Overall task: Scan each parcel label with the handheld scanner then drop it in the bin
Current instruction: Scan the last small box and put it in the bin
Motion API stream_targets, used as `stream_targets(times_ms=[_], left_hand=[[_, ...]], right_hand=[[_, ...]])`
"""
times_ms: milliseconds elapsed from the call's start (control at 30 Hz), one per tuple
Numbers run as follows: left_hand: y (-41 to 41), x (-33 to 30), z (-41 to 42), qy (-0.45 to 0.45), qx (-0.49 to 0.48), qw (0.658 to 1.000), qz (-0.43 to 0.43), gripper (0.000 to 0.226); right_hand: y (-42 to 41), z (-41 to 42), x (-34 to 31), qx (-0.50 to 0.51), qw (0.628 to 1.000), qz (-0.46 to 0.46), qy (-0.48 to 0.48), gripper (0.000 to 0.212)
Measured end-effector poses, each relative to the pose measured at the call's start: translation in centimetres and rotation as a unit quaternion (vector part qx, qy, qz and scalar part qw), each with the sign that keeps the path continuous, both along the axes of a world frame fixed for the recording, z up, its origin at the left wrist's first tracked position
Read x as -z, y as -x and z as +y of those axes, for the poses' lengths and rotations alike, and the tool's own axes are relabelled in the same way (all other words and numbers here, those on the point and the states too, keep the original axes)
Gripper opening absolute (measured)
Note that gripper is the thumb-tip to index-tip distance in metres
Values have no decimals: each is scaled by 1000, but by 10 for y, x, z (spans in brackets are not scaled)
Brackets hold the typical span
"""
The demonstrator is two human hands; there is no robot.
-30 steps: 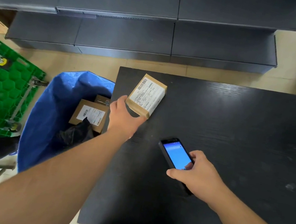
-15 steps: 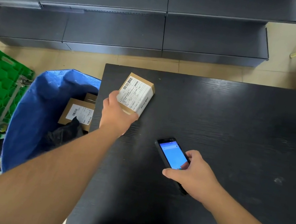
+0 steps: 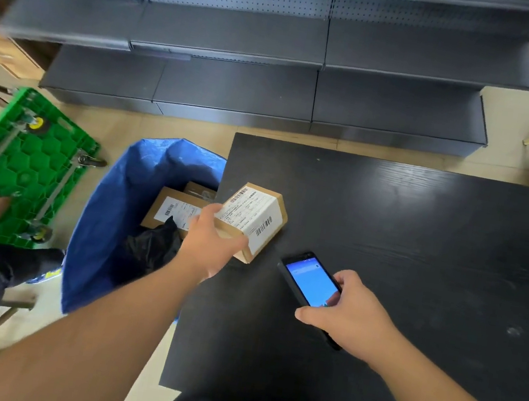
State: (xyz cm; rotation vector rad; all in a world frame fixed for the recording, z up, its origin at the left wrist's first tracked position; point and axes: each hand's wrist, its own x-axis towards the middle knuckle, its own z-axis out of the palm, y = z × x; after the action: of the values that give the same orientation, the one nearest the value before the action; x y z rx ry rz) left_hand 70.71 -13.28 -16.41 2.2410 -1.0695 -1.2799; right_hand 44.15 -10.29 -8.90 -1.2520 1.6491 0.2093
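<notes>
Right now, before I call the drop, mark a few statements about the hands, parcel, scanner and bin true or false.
1. The left hand grips the parcel. True.
2. The parcel's label faces down. False: it faces up, barcodes showing.
3. The right hand holds the scanner, screen lit. True.
4. The bin holds nothing. False: labelled boxes and a black bag lie inside.
5. The bin stands right of the table. False: it stands left.

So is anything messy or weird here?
A bit. The green cart lies flipped, wheels up, on the floor left of the blue bin. A crumpled black bag sits in the bin among the parcels. Nothing looks spilled or broken.
</notes>
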Motion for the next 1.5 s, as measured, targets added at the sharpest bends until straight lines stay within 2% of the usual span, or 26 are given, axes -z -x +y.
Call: stream_targets(times_ms=[100, 267, 633, 1067, 1300, 1500], left_hand=[[-24, -13, 18, 0, 0, 1000, 19, 108], [-66, -27, 47, 7, 1, 998, 59, 112], [-125, -47, 90, 34, 22, 997, 72, 81], [-147, -52, 115, 57, 28, 996, 58, 85], [-153, -51, 111, 45, 27, 995, 81, 77], [-155, -54, 108, 38, 18, 994, 103, 78]], right_hand=[[-19, 14, -14, -36, 999, 22, 16, 70], [-57, 38, -36, -85, 995, 47, 39, 72], [-115, 67, -73, -106, 989, 75, 75, 71], [-142, 78, -93, -142, 983, 89, 74, 66], [-148, 78, -94, -156, 981, 93, 74, 69], [-152, 78, -91, -162, 980, 93, 73, 68]])
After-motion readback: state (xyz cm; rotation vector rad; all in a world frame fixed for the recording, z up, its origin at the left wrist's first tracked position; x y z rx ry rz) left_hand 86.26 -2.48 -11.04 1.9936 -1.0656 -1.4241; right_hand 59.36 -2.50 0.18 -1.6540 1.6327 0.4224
